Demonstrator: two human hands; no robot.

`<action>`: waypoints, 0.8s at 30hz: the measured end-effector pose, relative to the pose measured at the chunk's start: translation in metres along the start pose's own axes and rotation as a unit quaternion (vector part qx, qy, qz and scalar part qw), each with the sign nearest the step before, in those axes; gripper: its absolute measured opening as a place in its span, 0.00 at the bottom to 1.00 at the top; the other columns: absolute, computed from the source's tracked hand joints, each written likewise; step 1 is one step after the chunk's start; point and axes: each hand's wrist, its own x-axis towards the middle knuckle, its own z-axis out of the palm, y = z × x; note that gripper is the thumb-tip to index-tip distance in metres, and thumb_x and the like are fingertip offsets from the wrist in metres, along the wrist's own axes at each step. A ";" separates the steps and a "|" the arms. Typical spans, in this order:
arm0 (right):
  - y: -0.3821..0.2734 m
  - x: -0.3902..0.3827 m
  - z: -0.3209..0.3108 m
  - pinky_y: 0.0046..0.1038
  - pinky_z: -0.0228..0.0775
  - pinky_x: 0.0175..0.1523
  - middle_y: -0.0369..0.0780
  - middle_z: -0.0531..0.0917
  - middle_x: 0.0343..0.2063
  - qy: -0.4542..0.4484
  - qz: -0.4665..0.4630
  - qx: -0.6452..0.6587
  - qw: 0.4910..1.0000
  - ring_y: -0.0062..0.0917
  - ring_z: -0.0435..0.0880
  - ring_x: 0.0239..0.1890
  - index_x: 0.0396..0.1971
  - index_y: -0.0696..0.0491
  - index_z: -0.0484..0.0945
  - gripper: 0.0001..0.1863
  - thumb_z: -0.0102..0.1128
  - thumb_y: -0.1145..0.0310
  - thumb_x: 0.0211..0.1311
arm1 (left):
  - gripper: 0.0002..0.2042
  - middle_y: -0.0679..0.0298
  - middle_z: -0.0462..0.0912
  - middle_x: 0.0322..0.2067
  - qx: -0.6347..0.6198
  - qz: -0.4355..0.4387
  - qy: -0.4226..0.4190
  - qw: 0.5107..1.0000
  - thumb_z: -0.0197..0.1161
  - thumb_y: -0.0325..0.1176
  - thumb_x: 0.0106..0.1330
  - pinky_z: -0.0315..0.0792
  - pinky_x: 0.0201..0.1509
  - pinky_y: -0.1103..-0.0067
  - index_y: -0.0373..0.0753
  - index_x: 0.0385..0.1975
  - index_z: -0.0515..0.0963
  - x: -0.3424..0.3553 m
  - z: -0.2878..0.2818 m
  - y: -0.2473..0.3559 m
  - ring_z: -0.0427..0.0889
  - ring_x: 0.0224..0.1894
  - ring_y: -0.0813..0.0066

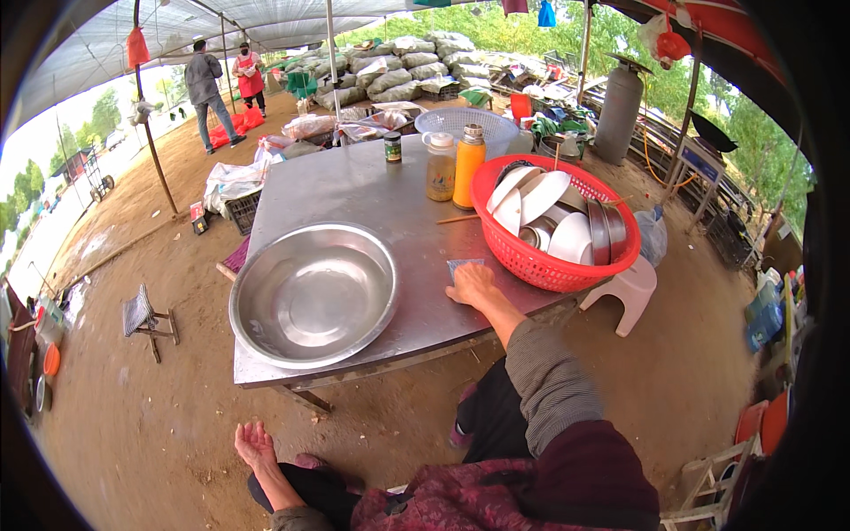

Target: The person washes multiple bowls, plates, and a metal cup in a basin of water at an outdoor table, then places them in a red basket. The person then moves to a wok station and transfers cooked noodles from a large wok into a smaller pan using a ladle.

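Observation:
On the metal table (354,181), my right hand (475,285) presses down with its fingers bent over a small grey-blue cloth (464,265). Only the cloth's far part shows past my knuckles. My left hand (256,445) hangs low in front of the table, palm up, fingers loosely apart and holding nothing. A wide steel basin (314,296) with a wet shine inside stands on the table's left part. To the right of my right hand is a red plastic basket (540,265), heaped with white bowls (544,196) and steel bowls (607,232).
Behind the basket's left side stand an orange bottle (469,168), a clear jar with brown liquid (439,168) and a dark small jar (392,148). A chopstick (457,219) lies nearby. A pale plastic stool (624,292) stands at right. Two people (204,88) are far off.

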 end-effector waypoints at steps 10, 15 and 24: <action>0.026 0.033 0.020 0.41 0.75 0.40 0.51 0.81 0.33 0.120 0.182 0.117 0.969 0.43 0.82 0.36 0.36 0.60 0.72 0.14 0.58 0.69 0.52 | 0.15 0.58 0.83 0.27 0.005 0.007 -0.003 1.000 0.63 0.45 0.58 0.73 0.21 0.84 0.40 0.33 0.75 0.001 0.014 -0.001 0.81 0.22 0.78; 0.021 0.029 0.036 0.43 0.73 0.40 0.52 0.78 0.38 0.249 0.187 0.068 0.948 0.45 0.79 0.43 0.35 0.58 0.70 0.12 0.55 0.67 0.55 | 0.14 0.59 0.83 0.26 -0.013 0.010 -0.012 1.000 0.61 0.45 0.59 0.74 0.18 0.82 0.40 0.31 0.75 -0.006 0.020 -0.003 0.82 0.22 0.75; -0.033 0.127 0.098 0.45 0.34 0.69 0.47 0.51 0.67 0.001 0.002 0.110 0.994 0.42 0.45 0.69 0.65 0.53 0.53 0.36 0.46 0.50 0.62 | 0.12 0.61 0.83 0.24 -0.025 -0.022 0.011 0.999 0.59 0.43 0.61 0.73 0.20 0.83 0.41 0.32 0.78 0.016 0.049 -0.022 0.81 0.22 0.77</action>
